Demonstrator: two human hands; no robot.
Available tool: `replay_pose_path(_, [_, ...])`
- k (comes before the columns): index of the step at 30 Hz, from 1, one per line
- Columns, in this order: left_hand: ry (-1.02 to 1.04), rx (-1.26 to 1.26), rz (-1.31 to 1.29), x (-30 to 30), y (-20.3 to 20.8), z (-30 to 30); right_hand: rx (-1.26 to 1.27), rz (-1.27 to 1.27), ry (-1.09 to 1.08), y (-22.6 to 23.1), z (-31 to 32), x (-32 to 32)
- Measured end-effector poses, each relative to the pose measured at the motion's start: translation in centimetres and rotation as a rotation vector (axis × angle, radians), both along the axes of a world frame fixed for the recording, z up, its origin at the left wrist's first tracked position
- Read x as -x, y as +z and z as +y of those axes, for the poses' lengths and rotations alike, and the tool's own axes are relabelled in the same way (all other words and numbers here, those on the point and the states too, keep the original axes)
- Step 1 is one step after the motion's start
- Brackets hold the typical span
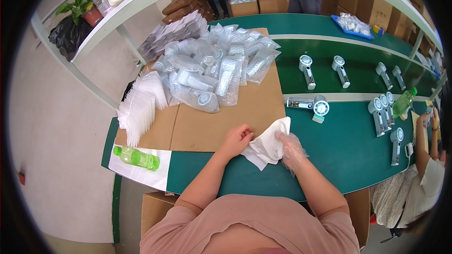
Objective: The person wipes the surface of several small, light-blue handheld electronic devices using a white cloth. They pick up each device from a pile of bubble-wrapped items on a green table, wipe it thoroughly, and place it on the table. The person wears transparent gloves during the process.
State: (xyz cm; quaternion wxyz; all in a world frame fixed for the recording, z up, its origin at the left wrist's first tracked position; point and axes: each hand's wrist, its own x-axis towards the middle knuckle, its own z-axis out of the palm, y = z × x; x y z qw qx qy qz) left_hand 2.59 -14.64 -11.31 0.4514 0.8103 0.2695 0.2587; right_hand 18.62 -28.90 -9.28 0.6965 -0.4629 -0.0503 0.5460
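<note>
A white cloth (pixel 269 146) is bunched over the green table in front of me. My right hand (pixel 293 151), in a clear plastic glove, is closed on its right side. Bare and curled, my left hand (pixel 238 140) is at the cloth's left edge; its fingertips are partly hidden, so I cannot make out what they pinch. Just beyond the cloth a grey-blue handheld fan (pixel 321 107) lies on its side, with a small pale turquoise piece (pixel 318 119) by its head. Bubble-wrap pouches (pixel 230 73), at least one with a fan inside, are heaped on a cardboard sheet (pixel 197 127).
White sleeves (pixel 141 106) are stacked at the left, near a green bottle (pixel 136 157). Several fans (pixel 306 71) lie on the back strip; more (pixel 379 115) lie right, beside another green bottle (pixel 404 102). A co-worker's arms (pixel 426 141) are at far right. A shelf frame (pixel 99 87) stands left.
</note>
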Motion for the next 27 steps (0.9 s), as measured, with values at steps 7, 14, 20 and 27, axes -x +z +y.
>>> replay_pose_path(7, [0.012, -0.015, 0.012, -0.03, 0.04, -0.06, -0.007, 0.005, 0.007, 0.67, -0.19, 0.24])
replay_pose_path(14, [0.006, -0.071, 0.05, -0.05, 0.71, -0.25, -0.003, -0.02, 0.041, -0.06, -0.08, -0.1])
replay_pose_path(20, [0.012, -0.083, 0.01, -0.05, 0.2, -0.22, 0.021, -0.035, 0.033, 0.06, -0.1, 0.05])
replay_pose_path(27, [0.018, -0.058, 0.049, 0.0, 0.71, -0.4, 0.053, -0.13, 0.09, -0.24, -0.17, 0.16])
